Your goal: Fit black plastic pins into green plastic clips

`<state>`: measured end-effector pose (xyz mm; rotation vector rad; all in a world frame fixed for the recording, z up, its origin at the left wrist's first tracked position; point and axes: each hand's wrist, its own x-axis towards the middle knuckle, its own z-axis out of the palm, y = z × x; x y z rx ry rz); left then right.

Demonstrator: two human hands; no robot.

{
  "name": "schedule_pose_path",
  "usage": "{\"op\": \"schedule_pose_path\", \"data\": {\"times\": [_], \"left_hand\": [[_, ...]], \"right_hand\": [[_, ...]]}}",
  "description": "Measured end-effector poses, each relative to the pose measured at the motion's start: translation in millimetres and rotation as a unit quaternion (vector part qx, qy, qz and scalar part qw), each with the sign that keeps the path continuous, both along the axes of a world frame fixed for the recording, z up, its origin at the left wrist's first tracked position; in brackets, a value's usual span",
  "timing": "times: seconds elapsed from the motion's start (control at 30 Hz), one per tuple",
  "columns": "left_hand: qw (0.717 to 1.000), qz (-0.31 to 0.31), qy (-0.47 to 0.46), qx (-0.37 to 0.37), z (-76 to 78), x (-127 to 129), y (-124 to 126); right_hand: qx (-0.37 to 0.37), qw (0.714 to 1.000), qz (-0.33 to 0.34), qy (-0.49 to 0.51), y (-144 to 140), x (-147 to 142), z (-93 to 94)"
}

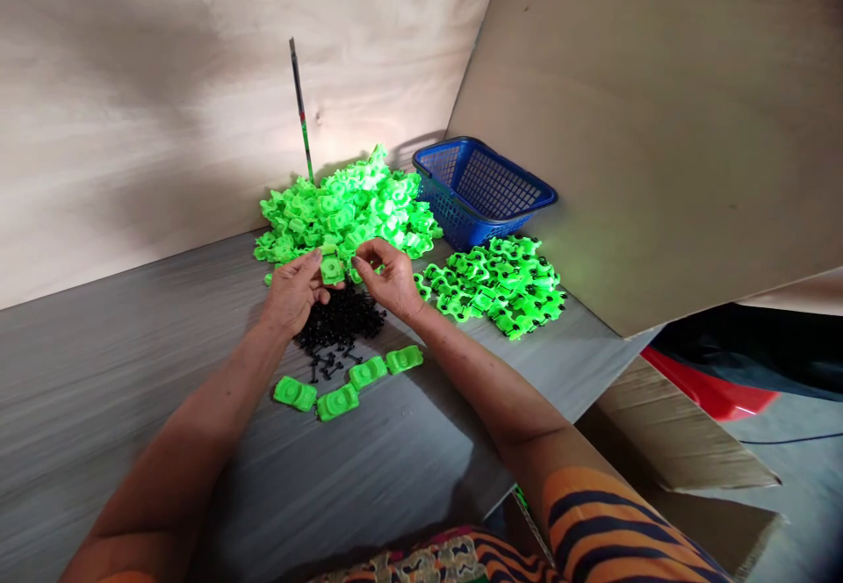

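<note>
A bright green plastic toy car body (331, 270) sits between the thumb and fingers of my left hand (291, 293). Just to its right, my right hand (392, 280) is closed with thumb and forefinger pinched together; whatever lies in that pinch is too small to make out. Below both hands is a heap of black wheel axles (339, 320), a few of them loose at its front. Several green car bodies (337, 401) lie in a loose row nearer to me. Behind my hands rises a large pile of green car bodies (349, 205).
Right of my hands lies a pile of green cars with black wheels (507, 289). A blue plastic basket (484, 214) stands behind it against the wooden panels (593, 126). A thin upright rod (299, 96) sticks up behind the green pile. Cardboard (691, 425) is beyond the table's right edge.
</note>
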<state>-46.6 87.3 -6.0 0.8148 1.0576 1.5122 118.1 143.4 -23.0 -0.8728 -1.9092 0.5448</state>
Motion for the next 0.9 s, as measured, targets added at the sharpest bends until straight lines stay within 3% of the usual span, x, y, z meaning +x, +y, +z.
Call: {"op": "schedule_pose_path", "data": {"times": [0.07,0.17,0.3,0.5,0.67,0.9], "left_hand": [[0.999,0.030,-0.020,-0.028,2.1,-10,4],[0.996,0.072,-0.034,-0.045,2.0,-21,10],[0.997,0.061,-0.022,-0.043,0.1,-15,10],[0.997,0.066,0.000,-0.047,0.6,-7,8],[0.998,0.048,0.015,-0.034,-3.8,-9,8],[0.996,0.061,0.022,-0.056,-7.4,-3,6]], "right_hand": [[-0.008,0.992,-0.078,-0.102,8,8,3.4],[-0.038,0.946,-0.150,-0.284,16,18,7.9],[-0.088,0.891,-0.112,-0.430,13,18,12.5],[-0.082,0.867,-0.076,-0.485,-1,12,29.5],[-0.138,0.822,-0.006,-0.553,-8,9,34.5],[-0.125,0.854,0.007,-0.504,0,6,15.1]]}}
